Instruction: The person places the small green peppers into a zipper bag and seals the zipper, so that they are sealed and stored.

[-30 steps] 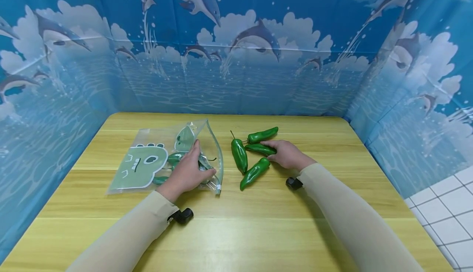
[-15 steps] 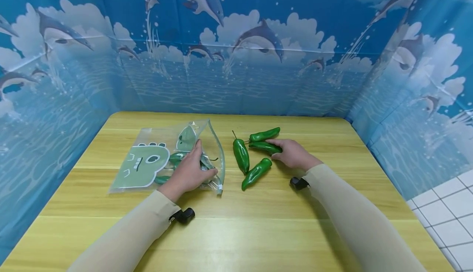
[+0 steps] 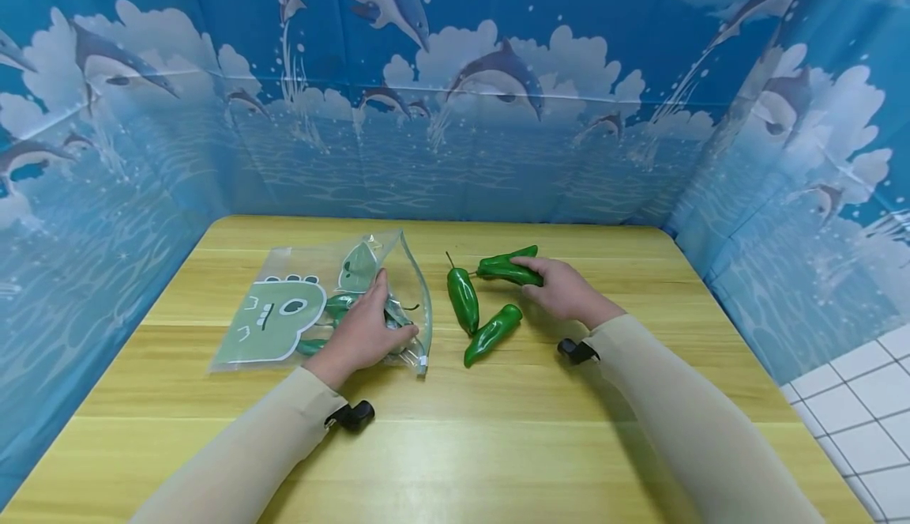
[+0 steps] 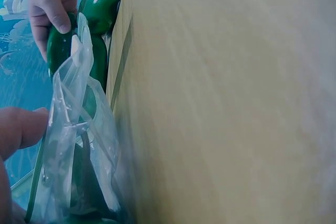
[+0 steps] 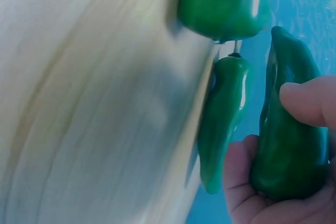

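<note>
In the head view my left hand (image 3: 359,330) grips a clear zip bag (image 3: 387,259) near its mouth, its thumb toward the slider end. Green peppers (image 3: 341,304) show through the plastic, partly hidden behind the hand. My right hand (image 3: 565,291) holds a glossy green chili pepper (image 5: 291,150) between thumb and curled fingers, as the right wrist view shows. Just behind it lies another green pepper (image 3: 528,252), partly covered. Two more rest to the left: one with a long stem (image 3: 464,300) and one lying slantwise (image 3: 493,336).
A pale green cartoon dinosaur print (image 3: 273,322) covers the bag's left part. The wooden table (image 3: 455,445) carries everything. A blue dolphin curtain (image 3: 441,160) stands along its back and both sides; white tiles (image 3: 863,386) show at the lower right.
My right hand has lifted the pepper slightly, and it now overlaps the pepper behind it. My left hand and the bag stay where they were.
</note>
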### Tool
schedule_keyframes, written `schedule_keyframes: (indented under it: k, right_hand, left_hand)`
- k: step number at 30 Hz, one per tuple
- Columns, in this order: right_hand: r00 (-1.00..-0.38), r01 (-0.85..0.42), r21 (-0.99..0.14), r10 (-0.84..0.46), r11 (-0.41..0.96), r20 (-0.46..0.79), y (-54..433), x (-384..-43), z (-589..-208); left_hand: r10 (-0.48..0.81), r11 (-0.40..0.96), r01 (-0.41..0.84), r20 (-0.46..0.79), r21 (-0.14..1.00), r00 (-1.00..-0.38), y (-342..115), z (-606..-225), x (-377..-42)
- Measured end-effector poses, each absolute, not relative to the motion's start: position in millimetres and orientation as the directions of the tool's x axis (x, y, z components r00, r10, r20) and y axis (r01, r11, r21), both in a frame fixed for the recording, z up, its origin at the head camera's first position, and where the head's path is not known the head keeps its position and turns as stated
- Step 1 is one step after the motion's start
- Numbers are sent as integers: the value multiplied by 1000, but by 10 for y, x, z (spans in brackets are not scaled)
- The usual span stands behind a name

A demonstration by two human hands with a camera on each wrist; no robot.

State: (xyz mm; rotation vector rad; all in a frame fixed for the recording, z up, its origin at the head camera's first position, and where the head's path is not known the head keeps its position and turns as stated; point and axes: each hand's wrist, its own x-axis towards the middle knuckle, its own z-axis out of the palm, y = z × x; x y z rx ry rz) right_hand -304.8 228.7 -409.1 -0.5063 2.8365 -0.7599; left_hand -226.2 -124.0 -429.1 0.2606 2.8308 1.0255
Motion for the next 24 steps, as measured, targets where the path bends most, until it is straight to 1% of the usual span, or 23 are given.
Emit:
schedule_keyframes:
  k: [5, 15, 24]
  right_hand:
    - [-930, -308, -523, -368, 795, -13, 2234, -3009, -4034]
    - [-925, -313, -575, -381, 756, 2, 2107, -2936, -3929]
    - [-910, -347, -603, -413, 719, 32, 2004, -2900, -3908]
  left_hand:
    - [199, 757, 119, -53, 643, -979, -1238, -4292, -2259]
    - [194, 755, 115, -53, 645, -980, -1235, -4305, -2267]
    - [202, 761, 132, -39, 635, -979, -1241, -4329, -2279]
